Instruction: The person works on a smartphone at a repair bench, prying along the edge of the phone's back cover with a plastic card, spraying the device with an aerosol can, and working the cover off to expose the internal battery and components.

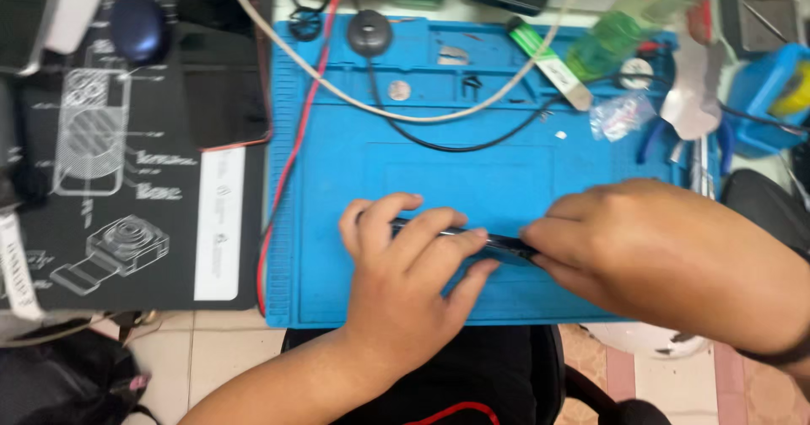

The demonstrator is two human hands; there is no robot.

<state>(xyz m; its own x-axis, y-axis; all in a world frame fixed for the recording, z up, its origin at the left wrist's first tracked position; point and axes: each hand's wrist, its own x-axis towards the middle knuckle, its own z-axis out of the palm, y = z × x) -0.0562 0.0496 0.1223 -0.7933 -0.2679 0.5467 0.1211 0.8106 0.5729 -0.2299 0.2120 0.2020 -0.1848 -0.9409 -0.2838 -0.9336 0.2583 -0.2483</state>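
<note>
Head view: left hand (405,265) and right hand (641,248) both clamped on a thin dark flat slab-like device (472,238), held edge-on just above the blue silicone work mat (354,180) at about 6 o'clock. Risk, judged: pinched only by fingertips, could slip and drop; black cable (439,142) and white cable (354,96) at 12 o'clock might snag.

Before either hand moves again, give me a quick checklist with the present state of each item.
1. Left hand on the thin dark device: ok, fingers over it.
2. Right hand grip on its right end: ok, pinched.
3. Device lying over the blue mat: ok.
4. Device face or open seam: cannot tell, hidden.
5. Black cable apart from both hands: ok.
6. Picture sharpness: not ok, blurred.
</note>
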